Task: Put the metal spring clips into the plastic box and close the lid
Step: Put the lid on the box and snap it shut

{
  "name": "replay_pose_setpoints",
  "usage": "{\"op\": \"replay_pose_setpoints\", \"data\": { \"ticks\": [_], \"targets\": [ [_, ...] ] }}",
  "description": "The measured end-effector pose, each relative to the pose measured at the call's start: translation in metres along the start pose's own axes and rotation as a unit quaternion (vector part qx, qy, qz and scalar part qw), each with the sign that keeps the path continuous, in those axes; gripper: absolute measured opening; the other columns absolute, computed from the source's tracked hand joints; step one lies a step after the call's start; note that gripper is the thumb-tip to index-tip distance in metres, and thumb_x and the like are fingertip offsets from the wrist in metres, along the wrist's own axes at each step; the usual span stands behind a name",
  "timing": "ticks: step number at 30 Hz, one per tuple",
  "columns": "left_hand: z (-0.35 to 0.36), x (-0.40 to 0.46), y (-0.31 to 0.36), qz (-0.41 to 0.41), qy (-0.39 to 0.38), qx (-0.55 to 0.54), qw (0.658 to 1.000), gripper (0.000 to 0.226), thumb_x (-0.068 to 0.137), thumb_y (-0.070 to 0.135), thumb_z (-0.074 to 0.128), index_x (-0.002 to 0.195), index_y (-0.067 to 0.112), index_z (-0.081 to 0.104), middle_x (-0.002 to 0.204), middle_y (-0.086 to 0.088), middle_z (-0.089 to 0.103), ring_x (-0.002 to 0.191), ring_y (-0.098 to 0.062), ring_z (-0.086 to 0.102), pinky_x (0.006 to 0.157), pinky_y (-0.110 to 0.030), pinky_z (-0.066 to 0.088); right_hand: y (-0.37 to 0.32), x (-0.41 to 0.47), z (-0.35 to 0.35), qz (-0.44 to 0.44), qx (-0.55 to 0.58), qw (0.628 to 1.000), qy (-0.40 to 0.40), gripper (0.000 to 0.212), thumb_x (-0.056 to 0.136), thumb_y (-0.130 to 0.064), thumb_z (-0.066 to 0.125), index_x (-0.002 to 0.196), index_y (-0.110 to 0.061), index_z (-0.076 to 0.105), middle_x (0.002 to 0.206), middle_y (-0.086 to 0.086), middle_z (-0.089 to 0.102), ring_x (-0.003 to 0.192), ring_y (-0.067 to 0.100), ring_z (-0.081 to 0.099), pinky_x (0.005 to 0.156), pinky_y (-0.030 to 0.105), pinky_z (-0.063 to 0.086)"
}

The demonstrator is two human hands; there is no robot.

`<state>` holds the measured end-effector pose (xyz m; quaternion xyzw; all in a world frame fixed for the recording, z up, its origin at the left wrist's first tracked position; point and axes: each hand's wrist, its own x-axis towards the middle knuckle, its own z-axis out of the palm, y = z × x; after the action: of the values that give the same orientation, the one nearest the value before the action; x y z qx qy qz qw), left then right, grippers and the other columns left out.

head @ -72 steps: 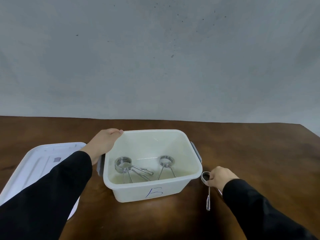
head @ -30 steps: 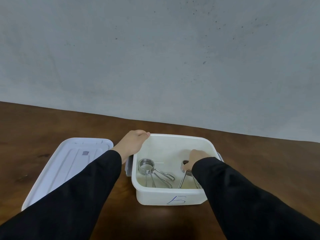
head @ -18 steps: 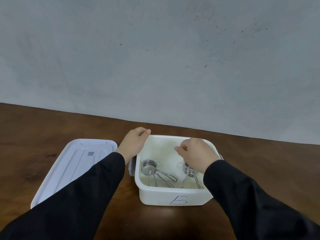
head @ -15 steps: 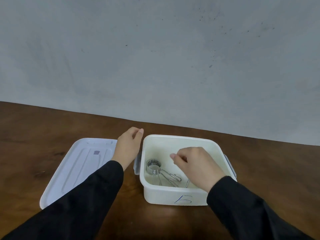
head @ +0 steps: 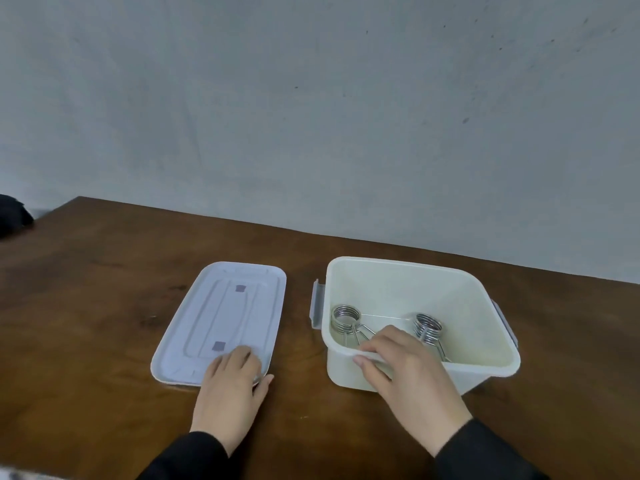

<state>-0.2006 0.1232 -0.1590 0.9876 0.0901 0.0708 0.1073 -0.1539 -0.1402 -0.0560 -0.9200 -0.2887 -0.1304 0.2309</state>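
Note:
The white plastic box [head: 415,275] stands open on the brown table, right of centre. Metal spring clips lie inside: one coil [head: 344,318] at the left, another [head: 427,329] in the middle. My right hand [head: 405,368] grips the box's near rim, fingers inside and thumb on the outer wall. The pale lid [head: 225,313] lies flat on the table to the left of the box. My left hand [head: 232,386] rests on the lid's near right corner, fingers over its edge and thumb beside it.
The wooden table [head: 86,306] meets a grey wall behind. Grey latches [head: 317,304] hang on both short sides of the box. A dark object [head: 12,214] sits at the far left edge of the view.
My right hand dropped the last clip into the box and moved to grip its near rim. My left hand left the box's far left corner and went to the lid.

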Motion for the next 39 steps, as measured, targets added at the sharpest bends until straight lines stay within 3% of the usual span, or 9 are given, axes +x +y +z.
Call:
{"op": "replay_pose_setpoints", "data": {
  "ticks": [5,9,12,14,17,23,27,30,39],
  "targets": [
    [-0.03,0.003,0.017,-0.028,0.06,-0.029,0.997,0.027,0.1,0.035,0.052,0.115,0.025,0.072,0.14,0.001,0.062,0.131,-0.018,0.056,0.114,-0.035,0.033,-0.004,-0.001,-0.005,0.015,0.015,1.0,-0.019,0.034,0.091,-0.05,0.047,0.096,-0.026,0.071,0.093,-0.017,0.06,0.086,0.003,0.058,0.076,0.016,0.048],
    [-0.1,0.012,0.038,-0.064,0.222,-0.216,0.949,0.036,0.098,0.029,0.049,0.126,0.014,0.066,0.102,-0.003,0.075,0.09,-0.02,0.069,0.084,-0.037,0.059,-0.006,0.001,-0.022,0.05,0.082,0.995,0.009,0.034,0.091,-0.05,0.05,0.116,-0.033,0.065,0.116,-0.021,0.055,0.111,-0.001,0.054,0.095,0.014,0.043],
    [-0.16,0.019,0.061,0.009,0.301,-0.334,0.893,0.032,0.098,0.042,0.036,0.101,0.019,0.058,0.076,0.016,0.058,0.06,0.0,0.057,0.053,-0.009,0.043,0.005,0.014,-0.053,0.122,0.174,0.971,0.11,0.04,0.091,-0.045,0.053,0.13,-0.036,0.054,0.131,-0.021,0.049,0.123,0.002,0.049,0.102,0.024,0.042],
    [-0.195,0.029,0.08,0.06,0.341,-0.357,0.868,0.022,0.104,0.031,0.038,0.089,0.02,0.049,0.067,0.009,0.05,0.059,0.005,0.051,0.051,-0.009,0.038,0.02,0.024,-0.079,0.171,0.209,0.95,0.159,0.054,0.094,-0.041,0.054,0.145,-0.036,0.037,0.146,-0.017,0.039,0.134,0.002,0.04,0.108,0.027,0.036],
    [-0.232,0.046,0.113,0.075,0.308,-0.442,0.839,0.031,0.106,0.025,0.038,0.081,0.012,0.049,0.068,0.004,0.044,0.059,-0.002,0.041,0.049,-0.015,0.034,0.042,0.031,-0.119,0.212,0.273,0.922,0.173,0.069,0.096,-0.042,0.052,0.154,-0.038,0.016,0.156,-0.017,0.03,0.142,0.0,0.031,0.113,0.032,0.03],
    [-0.207,0.097,0.148,-0.036,0.073,-0.659,0.748,0.042,0.096,0.051,0.053,0.081,0.011,0.057,0.079,-0.007,0.054,0.073,-0.021,0.05,0.068,-0.035,0.04,0.069,0.01,-0.142,0.287,0.337,0.877,0.188,0.024,0.097,-0.035,0.057,0.12,-0.041,0.059,0.106,-0.016,0.072,0.1,0.01,0.069,0.083,0.039,0.058],
    [-0.15,0.101,0.147,-0.07,-0.042,-0.529,0.845,0.017,0.095,0.027,0.062,0.105,0.018,0.073,0.092,0.007,0.076,0.087,-0.017,0.071,0.076,-0.036,0.058,0.095,0.002,-0.127,0.355,0.343,0.851,0.177,0.027,0.096,-0.027,0.06,0.121,-0.037,0.064,0.103,-0.019,0.072,0.099,0.009,0.067,0.082,0.038,0.058],
    [-0.122,0.099,0.149,-0.076,-0.032,-0.451,0.889,0.03,0.095,0.022,0.063,0.125,0.023,0.066,0.098,0.015,0.069,0.091,-0.007,0.064,0.071,-0.027,0.052,0.113,0.007,-0.118,0.372,0.306,0.867,0.13,0.024,0.094,-0.02,0.061,0.114,-0.03,0.072,0.097,-0.016,0.075,0.093,0.01,0.069,0.077,0.033,0.058],
    [-0.1,0.088,0.145,-0.105,-0.001,-0.307,0.946,0.016,0.094,0.032,0.058,0.104,0.026,0.068,0.11,0.001,0.066,0.093,-0.019,0.064,0.067,-0.026,0.05,0.158,0.024,-0.087,0.374,0.206,0.905,-0.006,0.027,0.09,-0.042,0.062,0.111,-0.027,0.07,0.115,-0.007,0.056,0.096,0.014,0.061,0.07,0.023,0.05]
  ]
}}
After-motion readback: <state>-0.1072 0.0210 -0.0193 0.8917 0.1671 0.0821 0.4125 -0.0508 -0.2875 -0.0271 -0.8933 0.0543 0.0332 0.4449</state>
